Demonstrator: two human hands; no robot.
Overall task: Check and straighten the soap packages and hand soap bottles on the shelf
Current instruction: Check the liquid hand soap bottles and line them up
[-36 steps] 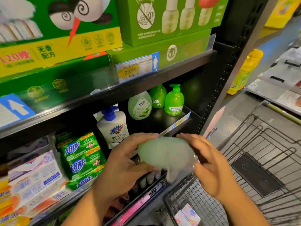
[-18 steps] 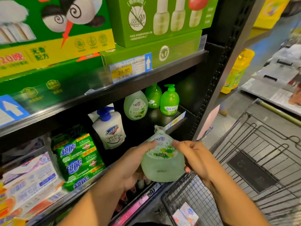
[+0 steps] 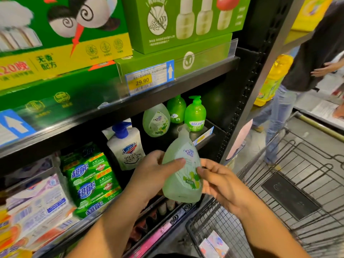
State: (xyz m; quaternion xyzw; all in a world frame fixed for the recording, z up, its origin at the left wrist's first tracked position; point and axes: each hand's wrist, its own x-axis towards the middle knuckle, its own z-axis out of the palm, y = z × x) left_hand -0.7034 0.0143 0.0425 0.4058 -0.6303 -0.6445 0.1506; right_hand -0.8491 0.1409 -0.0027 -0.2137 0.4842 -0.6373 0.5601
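A pale green hand soap bottle [image 3: 183, 172] is held upright in front of the middle shelf, label toward me. My left hand [image 3: 154, 174] grips its left side with the thumb across the front. My right hand [image 3: 218, 185] holds its right side, fingers curled against the label. On the shelf [image 3: 202, 134] behind stand a matching pale green bottle [image 3: 156, 120], two bright green pump bottles [image 3: 195, 114], and a white bottle with a blue pump [image 3: 125, 146]. Green soap packages [image 3: 91, 180] are stacked left of it, with white and purple soap packs [image 3: 37, 203] further left.
Green boxes [image 3: 178, 21] fill the upper shelf above a 29.90 price tag [image 3: 142, 81]. A wire shopping cart [image 3: 279, 192] stands at my right. Another person [image 3: 297, 71] in jeans stands in the aisle beyond it, near a yellow bottle [image 3: 273, 81].
The bottle went from lying sideways between my hands to upright with its label facing me, and both hands lifted it closer to the shelf. A person came into view at right.
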